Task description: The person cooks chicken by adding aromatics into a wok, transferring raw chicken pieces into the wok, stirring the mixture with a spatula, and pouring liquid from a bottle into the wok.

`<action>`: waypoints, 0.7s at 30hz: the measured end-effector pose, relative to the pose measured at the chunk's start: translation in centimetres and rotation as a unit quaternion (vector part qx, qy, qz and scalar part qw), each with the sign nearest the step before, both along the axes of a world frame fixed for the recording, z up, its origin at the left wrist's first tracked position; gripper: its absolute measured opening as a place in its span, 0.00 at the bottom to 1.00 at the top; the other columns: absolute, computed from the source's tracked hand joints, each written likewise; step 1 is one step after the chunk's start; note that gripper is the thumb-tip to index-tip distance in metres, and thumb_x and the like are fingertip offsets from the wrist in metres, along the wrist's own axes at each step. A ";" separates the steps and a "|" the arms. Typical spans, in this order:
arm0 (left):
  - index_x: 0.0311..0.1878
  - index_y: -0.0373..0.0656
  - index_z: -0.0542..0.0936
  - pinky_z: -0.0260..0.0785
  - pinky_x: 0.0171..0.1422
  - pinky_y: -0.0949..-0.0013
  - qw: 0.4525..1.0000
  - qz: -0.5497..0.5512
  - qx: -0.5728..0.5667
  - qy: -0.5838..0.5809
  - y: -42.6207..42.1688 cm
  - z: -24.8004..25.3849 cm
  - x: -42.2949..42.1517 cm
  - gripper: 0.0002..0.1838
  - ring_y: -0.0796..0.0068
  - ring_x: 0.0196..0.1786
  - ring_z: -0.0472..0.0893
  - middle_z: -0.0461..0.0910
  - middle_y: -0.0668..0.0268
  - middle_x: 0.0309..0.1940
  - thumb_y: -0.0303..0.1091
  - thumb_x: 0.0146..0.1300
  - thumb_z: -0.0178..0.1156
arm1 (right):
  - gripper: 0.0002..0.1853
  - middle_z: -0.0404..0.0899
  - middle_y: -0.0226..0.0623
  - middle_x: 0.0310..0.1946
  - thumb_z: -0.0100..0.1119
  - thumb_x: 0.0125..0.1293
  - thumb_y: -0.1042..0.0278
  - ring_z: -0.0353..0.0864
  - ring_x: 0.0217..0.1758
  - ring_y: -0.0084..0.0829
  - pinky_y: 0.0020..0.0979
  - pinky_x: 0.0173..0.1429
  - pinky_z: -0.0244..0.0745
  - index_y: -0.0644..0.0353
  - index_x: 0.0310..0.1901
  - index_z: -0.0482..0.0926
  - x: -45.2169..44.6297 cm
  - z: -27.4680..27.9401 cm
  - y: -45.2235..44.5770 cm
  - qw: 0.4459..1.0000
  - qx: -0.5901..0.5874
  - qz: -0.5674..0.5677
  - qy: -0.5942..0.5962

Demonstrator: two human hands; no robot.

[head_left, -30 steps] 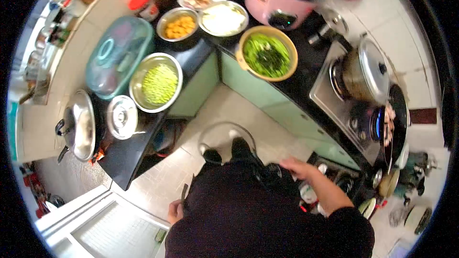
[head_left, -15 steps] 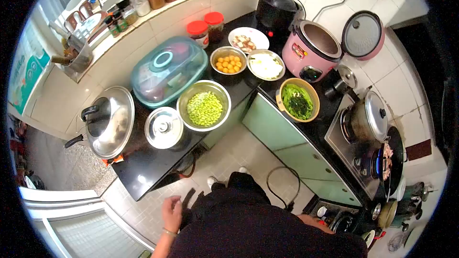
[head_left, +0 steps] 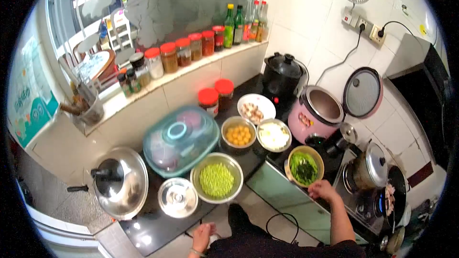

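My right hand (head_left: 323, 190) is beside the lower right rim of a yellow bowl (head_left: 289, 170) of leafy greens, its fingers loosely bent and holding nothing visible. Low in the view, my left hand (head_left: 202, 235) is over the floor in front of the counter, fingers curled in, nothing seen in it. A steel bowl of green beans (head_left: 216, 180) stands at the counter edge, next to a lidded steel pot (head_left: 178, 198). Behind are a bowl of yellow balls (head_left: 238, 135), a bowl of white pieces (head_left: 274, 135) and a plate of chopped pieces (head_left: 252, 112).
An open pink rice cooker (head_left: 302, 120) stands behind the greens. On the stove are a lidded pot (head_left: 376, 165) and a wok (head_left: 398, 181) with meat over a blue flame. A teal covered box (head_left: 181, 141) and large domed lid (head_left: 126, 184) are left. A cable lies on the floor.
The view has tilted up, showing the jar shelf and wall. My right hand has come forward from beside my body to the bowl of greens. My left hand remains low near my body.
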State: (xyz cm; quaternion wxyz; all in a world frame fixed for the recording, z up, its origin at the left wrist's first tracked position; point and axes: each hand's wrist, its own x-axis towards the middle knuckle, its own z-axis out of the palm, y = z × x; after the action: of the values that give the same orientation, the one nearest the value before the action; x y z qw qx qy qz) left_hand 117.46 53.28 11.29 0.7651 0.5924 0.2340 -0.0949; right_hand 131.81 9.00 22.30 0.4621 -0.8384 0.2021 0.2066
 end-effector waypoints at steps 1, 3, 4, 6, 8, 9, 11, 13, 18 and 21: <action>0.45 0.31 0.74 0.71 0.46 0.70 0.998 -0.007 -0.032 0.045 -0.3 0.2 1.3 0.16 0.72 0.39 0.78 0.78 0.58 0.38 0.36 0.64 0.49 | 0.06 0.77 0.31 0.25 0.51 0.60 0.72 0.77 0.26 0.23 0.24 0.29 0.73 0.62 0.33 0.77 3.9 0.3 0.4 0.991 0.108 0.017 -0.071; 0.57 0.38 0.63 0.71 0.46 0.67 0.989 -0.022 -0.104 0.101 -0.7 -0.9 3.9 0.25 0.68 0.42 0.78 0.76 0.57 0.43 0.40 0.61 0.54 | 0.08 0.78 0.31 0.30 0.50 0.61 0.71 0.77 0.27 0.22 0.25 0.34 0.74 0.64 0.37 0.77 11.4 3.9 3.6 0.976 0.026 0.136 -0.170; 0.66 0.44 0.53 0.72 0.43 0.65 0.983 -0.030 -0.146 0.111 -0.7 -2.3 5.0 0.35 0.64 0.40 0.78 0.74 0.57 0.43 0.46 0.60 0.56 | 0.08 0.78 0.30 0.31 0.50 0.61 0.71 0.77 0.27 0.22 0.25 0.34 0.74 0.64 0.39 0.76 15.0 5.1 5.6 0.953 0.085 0.162 -0.240; 0.58 0.38 0.64 0.72 0.43 0.63 0.985 0.023 -0.126 0.120 -1.7 -2.9 7.7 0.27 0.62 0.42 0.77 0.73 0.54 0.45 0.42 0.60 0.57 | 0.12 0.78 0.32 0.34 0.50 0.62 0.71 0.78 0.32 0.22 0.24 0.36 0.74 0.64 0.46 0.73 21.5 7.9 9.0 0.929 0.083 0.215 -0.288; 0.57 0.37 0.64 0.71 0.41 0.62 0.997 0.062 -0.026 0.038 -1.6 -8.5 9.0 0.27 0.59 0.46 0.75 0.73 0.53 0.46 0.41 0.59 0.57 | 0.13 0.77 0.34 0.37 0.49 0.63 0.71 0.78 0.32 0.23 0.24 0.37 0.74 0.63 0.49 0.71 27.7 9.1 11.5 0.919 0.170 0.197 -0.295; 0.55 0.36 0.66 0.70 0.42 0.62 0.981 -0.003 0.195 -0.009 -1.5 -10.2 9.5 0.26 0.60 0.48 0.73 0.73 0.54 0.45 0.42 0.59 0.58 | 0.14 0.77 0.36 0.38 0.49 0.63 0.71 0.78 0.33 0.23 0.24 0.36 0.74 0.63 0.50 0.71 30.6 10.1 12.4 0.906 0.148 0.233 -0.320; 0.51 0.35 0.68 0.68 0.43 0.64 0.995 0.009 0.094 0.039 -1.9 -4.7 11.5 0.25 0.65 0.43 0.73 0.73 0.59 0.42 0.45 0.60 0.56 | 0.14 0.77 0.38 0.38 0.49 0.63 0.71 0.78 0.31 0.25 0.25 0.36 0.75 0.62 0.50 0.71 36.7 9.5 13.6 0.889 0.220 0.212 -0.342; 0.50 0.36 0.68 0.68 0.38 0.67 0.995 0.086 0.039 0.008 -3.6 -2.3 13.3 0.24 0.69 0.37 0.73 0.74 0.61 0.39 0.47 0.60 0.55 | 0.14 0.77 0.38 0.37 0.48 0.63 0.72 0.78 0.30 0.24 0.24 0.33 0.74 0.63 0.50 0.70 41.1 10.2 14.5 0.889 0.234 0.191 -0.343; 0.51 0.36 0.67 0.70 0.33 0.71 0.993 0.084 -0.023 0.082 -4.9 -1.1 16.4 0.25 0.73 0.34 0.75 0.75 0.62 0.38 0.46 0.60 0.56 | 0.16 0.77 0.39 0.37 0.47 0.62 0.73 0.78 0.28 0.25 0.22 0.30 0.73 0.64 0.52 0.68 49.8 10.6 15.7 0.886 0.240 0.152 -0.367; 0.53 0.37 0.67 0.71 0.39 0.69 0.995 0.065 -0.029 0.073 -5.2 -2.4 17.1 0.24 0.71 0.38 0.76 0.75 0.61 0.40 0.44 0.60 0.57 | 0.19 0.76 0.40 0.37 0.48 0.61 0.72 0.78 0.29 0.25 0.23 0.29 0.72 0.64 0.55 0.66 54.5 11.4 16.3 0.873 0.266 0.113 -0.392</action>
State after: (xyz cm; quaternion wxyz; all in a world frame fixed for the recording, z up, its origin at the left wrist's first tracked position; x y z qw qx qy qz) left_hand 134.60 48.12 8.91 0.7673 0.5454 0.3240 -0.0944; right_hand 186.27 25.34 33.67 0.6826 -0.7131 -0.1540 -0.0423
